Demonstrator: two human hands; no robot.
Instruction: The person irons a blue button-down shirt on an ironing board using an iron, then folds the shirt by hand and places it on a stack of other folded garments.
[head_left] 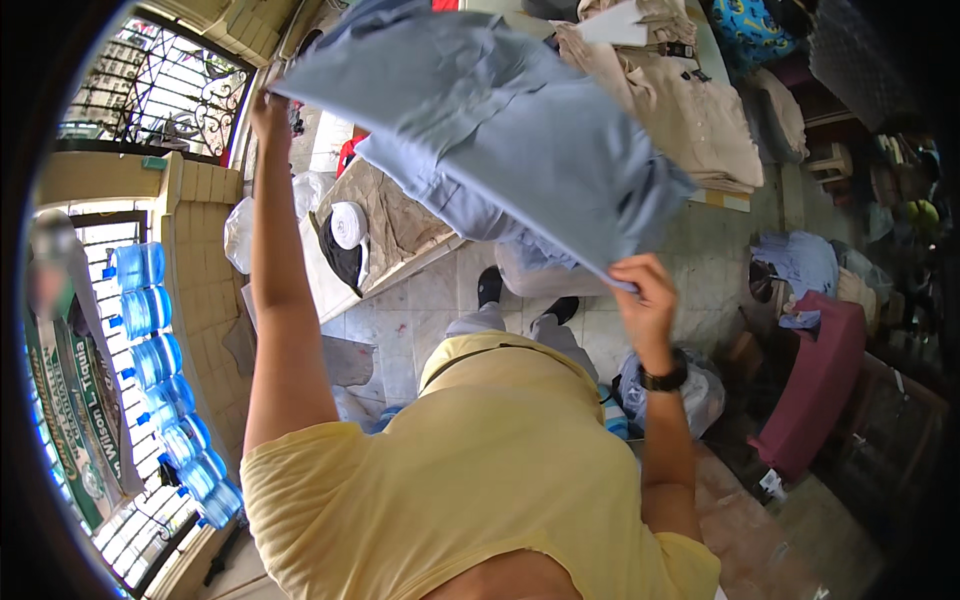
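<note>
A blue-grey piece of cloth (520, 120), perhaps a garment, is spread in the air in front of me. My left hand (268, 112) pinches its far left corner, with the arm stretched out. Nearer to me on the right, my right hand (645, 300) grips another corner between thumb and fingers. The edge between both hands is pulled taut and slants down to the right. Toward the right end the cloth sags in folds. Beneath it more light blue fabric (450, 205) shows, and the cloth hides much of the table.
On the table (400, 275) lie a brown cloth (385, 220), a white roll (349, 225) and a black piece (338, 262). Beige folded garments (700, 120) are stacked at the far right. Clear plastic bags (690, 390) and a maroon padded piece (810, 385) stand right. Blue water jugs (155, 360) line the left.
</note>
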